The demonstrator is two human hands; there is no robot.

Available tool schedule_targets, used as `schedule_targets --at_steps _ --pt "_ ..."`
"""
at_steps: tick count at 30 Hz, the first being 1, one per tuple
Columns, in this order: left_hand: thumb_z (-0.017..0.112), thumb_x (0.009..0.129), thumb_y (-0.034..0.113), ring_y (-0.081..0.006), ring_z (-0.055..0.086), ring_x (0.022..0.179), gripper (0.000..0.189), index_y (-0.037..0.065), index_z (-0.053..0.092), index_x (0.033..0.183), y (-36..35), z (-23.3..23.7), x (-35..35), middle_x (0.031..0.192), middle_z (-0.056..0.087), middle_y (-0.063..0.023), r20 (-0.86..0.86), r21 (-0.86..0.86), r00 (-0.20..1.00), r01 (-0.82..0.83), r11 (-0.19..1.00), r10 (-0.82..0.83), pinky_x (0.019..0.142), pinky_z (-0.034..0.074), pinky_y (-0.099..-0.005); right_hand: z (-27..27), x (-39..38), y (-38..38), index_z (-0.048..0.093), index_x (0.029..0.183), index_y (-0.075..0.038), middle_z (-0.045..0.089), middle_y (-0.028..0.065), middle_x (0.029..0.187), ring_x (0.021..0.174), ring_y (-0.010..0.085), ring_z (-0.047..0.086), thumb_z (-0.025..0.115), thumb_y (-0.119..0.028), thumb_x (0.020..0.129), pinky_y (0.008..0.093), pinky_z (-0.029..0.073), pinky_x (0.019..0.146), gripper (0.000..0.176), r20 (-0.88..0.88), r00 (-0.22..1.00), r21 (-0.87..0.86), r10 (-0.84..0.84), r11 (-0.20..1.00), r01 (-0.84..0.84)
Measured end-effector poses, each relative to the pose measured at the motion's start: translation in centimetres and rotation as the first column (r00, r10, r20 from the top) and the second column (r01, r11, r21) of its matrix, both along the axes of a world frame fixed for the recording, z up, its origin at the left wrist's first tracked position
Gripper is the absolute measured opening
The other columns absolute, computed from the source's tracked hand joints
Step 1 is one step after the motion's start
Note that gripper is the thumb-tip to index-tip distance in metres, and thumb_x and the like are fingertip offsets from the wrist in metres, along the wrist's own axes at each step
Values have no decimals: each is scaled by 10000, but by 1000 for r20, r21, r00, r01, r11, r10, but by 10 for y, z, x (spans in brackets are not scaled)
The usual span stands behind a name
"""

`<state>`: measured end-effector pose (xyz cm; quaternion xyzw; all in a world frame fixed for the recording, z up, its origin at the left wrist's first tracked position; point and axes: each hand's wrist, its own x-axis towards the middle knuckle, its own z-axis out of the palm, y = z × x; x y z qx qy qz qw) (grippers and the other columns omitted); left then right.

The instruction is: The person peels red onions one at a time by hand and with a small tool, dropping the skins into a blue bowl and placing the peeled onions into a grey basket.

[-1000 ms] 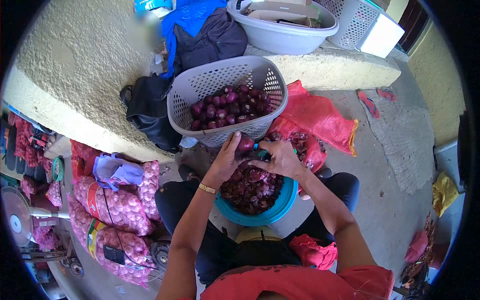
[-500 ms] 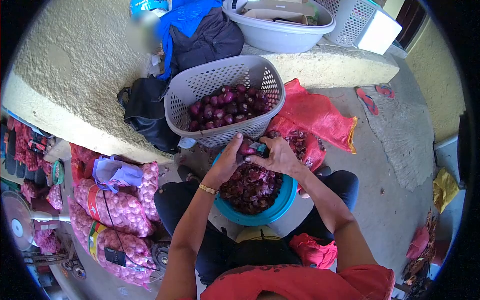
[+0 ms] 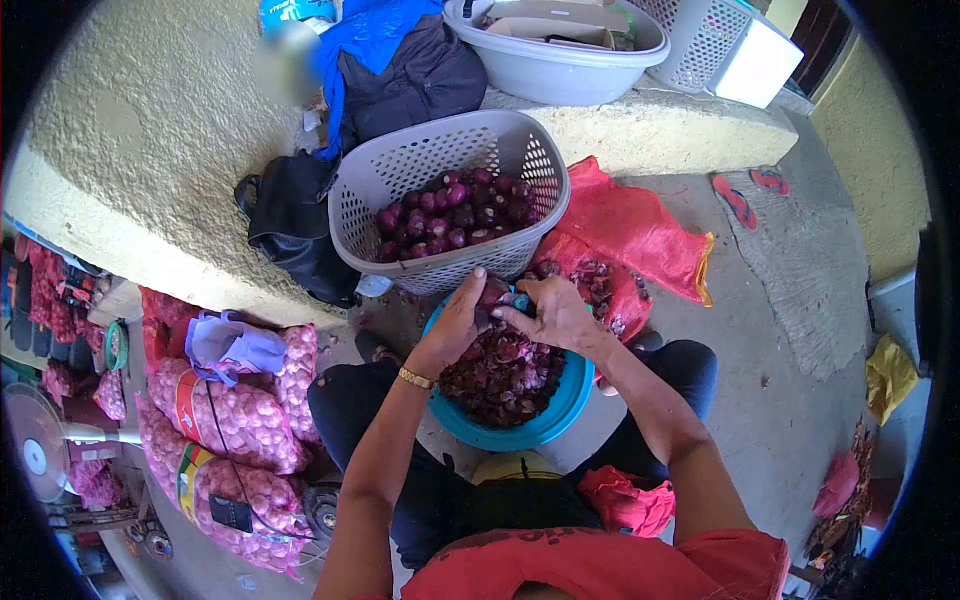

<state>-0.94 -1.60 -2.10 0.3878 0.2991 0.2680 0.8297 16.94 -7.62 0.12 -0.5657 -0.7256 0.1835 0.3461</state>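
Note:
My left hand [image 3: 455, 322] grips a red onion [image 3: 492, 293] over a blue bowl [image 3: 545, 425] full of dark red onion skins. My right hand [image 3: 555, 312] presses against the onion from the right, closed on a small tool with a teal handle [image 3: 521, 301]; its blade is hidden. Just beyond the hands stands a grey perforated basket [image 3: 400, 175] holding several peeled red onions [image 3: 450, 215]. A gold bracelet sits on my left wrist.
A red mesh sack [image 3: 640, 235] with onions lies right of the basket. Pink net bags of onions [image 3: 235, 420] pile at the left, near a fan [image 3: 40, 445]. A black bag [image 3: 295, 225], a grey tub [image 3: 560, 60] and a white basket [image 3: 720, 45] rest by the concrete ledge.
Both hands stay together over the bowl's far rim, turning the onion slightly between them; the camera view shifted a little. Nothing was let go.

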Motion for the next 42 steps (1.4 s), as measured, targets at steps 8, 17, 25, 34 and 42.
schedule_targets --at_steps 8,17,25,34,42 --pt "374 1007 494 -164 571 1006 494 57 543 1160 5 -13 0 1080 596 -52 -105 63 989 -99 993 105 909 481 -347 0 -2 -6 601 735 -68 590 140 579 576 355 620 649 -527 808 454 500 547 468 370 927 26 64 997 -79" --pt "368 1011 484 -171 570 1028 493 47 532 1168 5 11 -2 1078 597 -65 31 -61 988 -150 987 152 950 461 -359 4 -3 -3 644 838 -29 606 174 615 612 370 631 733 -481 765 449 507 570 466 106 994 29 28 999 -31" --pt "405 1009 461 -148 553 1020 456 83 460 1258 4 -8 1 1120 554 -47 49 -10 993 -103 995 103 897 468 -330 3 -1 1 644 959 50 618 233 669 668 392 645 750 -468 770 417 517 610 561 -72 987 -185 -142 975 126" --pt "414 1016 422 -118 556 919 383 89 531 1164 -2 0 6 1028 584 -15 20 -71 981 -191 979 193 824 467 -298 -10 -6 4 665 981 5 645 225 740 699 394 646 759 -383 781 417 519 632 447 -174 982 -129 -74 990 51" --pt "412 1019 418 -128 561 944 371 99 535 1164 -4 -1 6 1071 594 -14 37 -54 983 -175 983 177 838 460 -297 -17 -9 2 635 821 17 608 208 647 655 399 621 737 -401 792 439 506 605 431 9 996 19 -90 996 90"
